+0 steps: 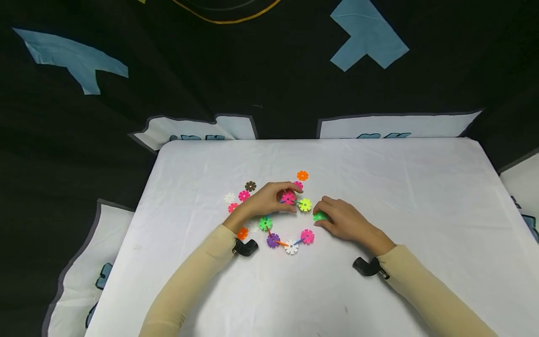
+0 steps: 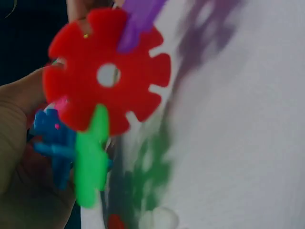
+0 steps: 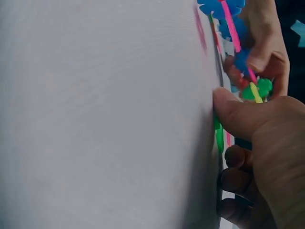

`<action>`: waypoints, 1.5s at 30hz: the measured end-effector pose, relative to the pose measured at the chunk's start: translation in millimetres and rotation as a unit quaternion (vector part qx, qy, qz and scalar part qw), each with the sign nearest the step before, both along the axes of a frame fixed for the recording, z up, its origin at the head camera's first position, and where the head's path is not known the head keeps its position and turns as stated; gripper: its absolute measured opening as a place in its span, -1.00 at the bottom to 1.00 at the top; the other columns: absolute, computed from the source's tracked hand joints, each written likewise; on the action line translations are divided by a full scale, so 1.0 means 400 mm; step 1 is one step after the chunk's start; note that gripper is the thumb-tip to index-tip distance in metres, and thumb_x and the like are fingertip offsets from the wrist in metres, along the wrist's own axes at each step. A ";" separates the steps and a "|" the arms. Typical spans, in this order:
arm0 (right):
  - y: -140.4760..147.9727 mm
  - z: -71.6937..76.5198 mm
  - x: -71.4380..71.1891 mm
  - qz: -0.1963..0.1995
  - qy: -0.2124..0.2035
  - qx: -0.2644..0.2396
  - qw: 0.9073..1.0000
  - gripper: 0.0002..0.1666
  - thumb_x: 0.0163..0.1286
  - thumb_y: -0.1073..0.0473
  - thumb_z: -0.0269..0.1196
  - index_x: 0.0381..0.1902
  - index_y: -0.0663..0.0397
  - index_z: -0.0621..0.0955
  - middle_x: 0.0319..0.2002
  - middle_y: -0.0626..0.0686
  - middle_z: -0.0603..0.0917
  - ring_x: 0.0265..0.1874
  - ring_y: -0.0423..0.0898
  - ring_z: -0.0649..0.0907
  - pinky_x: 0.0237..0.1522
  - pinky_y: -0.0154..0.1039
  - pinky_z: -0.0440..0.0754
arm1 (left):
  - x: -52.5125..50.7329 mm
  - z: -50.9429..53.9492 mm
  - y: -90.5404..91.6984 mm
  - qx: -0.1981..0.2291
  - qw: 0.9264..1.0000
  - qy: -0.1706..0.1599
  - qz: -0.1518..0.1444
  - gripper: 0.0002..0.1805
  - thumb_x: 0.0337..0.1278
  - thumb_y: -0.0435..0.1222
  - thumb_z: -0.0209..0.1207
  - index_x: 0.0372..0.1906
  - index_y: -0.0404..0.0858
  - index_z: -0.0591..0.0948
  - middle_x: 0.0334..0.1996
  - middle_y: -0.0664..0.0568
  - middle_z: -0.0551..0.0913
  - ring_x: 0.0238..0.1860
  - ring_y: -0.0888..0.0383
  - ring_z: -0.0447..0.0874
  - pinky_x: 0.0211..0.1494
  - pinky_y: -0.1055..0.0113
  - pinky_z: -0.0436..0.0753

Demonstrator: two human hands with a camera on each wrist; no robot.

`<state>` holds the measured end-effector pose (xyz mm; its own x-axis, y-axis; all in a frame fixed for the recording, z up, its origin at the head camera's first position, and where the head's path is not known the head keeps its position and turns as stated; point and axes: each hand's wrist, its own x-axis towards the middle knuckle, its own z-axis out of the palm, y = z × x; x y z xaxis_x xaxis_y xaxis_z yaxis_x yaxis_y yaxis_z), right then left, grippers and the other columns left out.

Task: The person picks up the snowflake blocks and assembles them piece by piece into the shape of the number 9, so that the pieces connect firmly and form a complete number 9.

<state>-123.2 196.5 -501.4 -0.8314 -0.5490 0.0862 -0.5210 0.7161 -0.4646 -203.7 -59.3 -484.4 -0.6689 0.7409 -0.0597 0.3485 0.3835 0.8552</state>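
Linked notched discs make a curved chain on the table. My left hand [image 1: 266, 200] grips its upper end, thumb and fingers around a pink disc [image 1: 288, 197] joined to a yellow-green disc [image 1: 305, 205]. The left wrist view shows a red disc [image 2: 143, 71] with purple [image 2: 138, 24] and green [image 2: 90, 167] discs slotted in, beside blue pieces near the palm. Right of the chain, my right hand [image 1: 345, 220] pinches a green disc [image 1: 319, 216] at the table surface; that disc shows edge-on by the thumb in the right wrist view [image 3: 218, 133].
Loose discs lie around the left hand: brown [image 1: 250, 186], pink [image 1: 244, 195], white [image 1: 229, 198] and orange [image 1: 242, 233]. Another orange disc [image 1: 302, 175] is beyond the fingers. The chain's near part has purple [image 1: 273, 240], white [image 1: 291, 247] and pink [image 1: 307, 236] discs.
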 end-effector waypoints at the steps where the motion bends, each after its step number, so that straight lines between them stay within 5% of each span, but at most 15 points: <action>1: 0.003 -0.003 0.001 -0.009 -0.003 -0.003 1.000 -0.70 0.21 0.02 0.43 -0.16 -0.03 0.62 -0.28 -0.11 0.53 -0.43 -0.22 0.47 -0.31 -0.27 0.49 | 0.000 -0.001 0.005 -0.010 1.000 0.018 -0.004 -0.46 -0.01 -0.20 0.45 0.15 -0.14 0.61 0.03 0.09 0.66 -0.08 0.19 0.53 0.07 0.36 0.53; 7: 0.013 -0.009 0.008 -0.042 0.021 -0.016 0.999 -0.62 0.18 0.01 0.46 -0.21 0.00 0.50 -0.31 -0.09 0.48 -0.48 -0.24 0.45 -0.41 -0.32 0.48 | 0.003 -0.010 0.021 -0.040 0.995 0.089 -0.020 -0.54 0.01 -0.19 0.44 0.09 -0.09 0.66 -0.09 0.16 0.68 -0.11 0.27 0.56 0.08 0.39 0.57; 11: 0.022 -0.009 0.014 -0.054 0.039 -0.013 0.998 -0.65 0.24 0.05 0.41 -0.19 0.00 0.47 -0.44 -0.14 0.57 -0.55 -0.27 0.46 -0.45 -0.32 0.48 | 0.003 -0.017 0.026 -0.041 0.994 0.095 -0.027 -0.58 0.00 -0.20 0.44 0.04 -0.09 0.69 -0.11 0.16 0.70 -0.12 0.29 0.58 0.09 0.40 0.56; 20: 0.060 -0.007 0.025 -0.080 -0.067 -0.110 0.988 -0.66 0.33 0.30 0.30 0.05 0.14 0.55 -0.27 -0.03 0.60 -0.38 -0.20 0.48 -0.29 -0.28 0.53 | 0.008 -0.018 0.033 -0.029 0.995 0.094 -0.017 -0.58 0.01 -0.19 0.44 0.05 -0.09 0.69 -0.10 0.15 0.70 -0.06 0.29 0.59 0.13 0.40 0.55; 28: 0.050 0.000 0.028 -0.091 -0.014 -0.170 0.981 -0.86 0.27 0.29 0.36 -0.29 0.07 0.58 -0.57 -0.14 0.52 -0.61 -0.32 0.40 -0.56 -0.40 0.40 | 0.017 -0.009 0.047 -0.019 0.995 0.099 -0.012 -0.57 0.02 -0.18 0.44 0.06 -0.11 0.69 -0.04 0.09 0.70 0.00 0.25 0.62 0.15 0.38 0.56; 39: 0.002 0.011 0.027 -0.058 0.030 -0.170 0.983 -0.72 0.28 0.32 0.33 -0.08 0.09 0.53 -0.57 -0.16 0.46 -0.65 -0.37 0.33 -0.55 -0.40 0.38 | 0.030 -0.009 0.062 -0.025 0.994 0.108 -0.015 -0.58 0.03 -0.20 0.43 0.05 -0.16 0.69 -0.16 0.08 0.70 -0.14 0.27 0.59 0.01 0.44 0.57; 45: -0.006 0.007 0.028 -0.044 0.068 -0.186 0.979 -0.71 0.21 0.38 0.37 -0.14 0.14 0.55 -0.61 -0.16 0.50 -0.66 -0.38 0.33 -0.59 -0.43 0.36 | 0.034 -0.010 0.064 -0.023 0.995 0.097 -0.009 -0.61 0.03 -0.21 0.42 0.01 -0.20 0.71 -0.13 0.07 0.75 -0.15 0.28 0.62 -0.01 0.46 0.57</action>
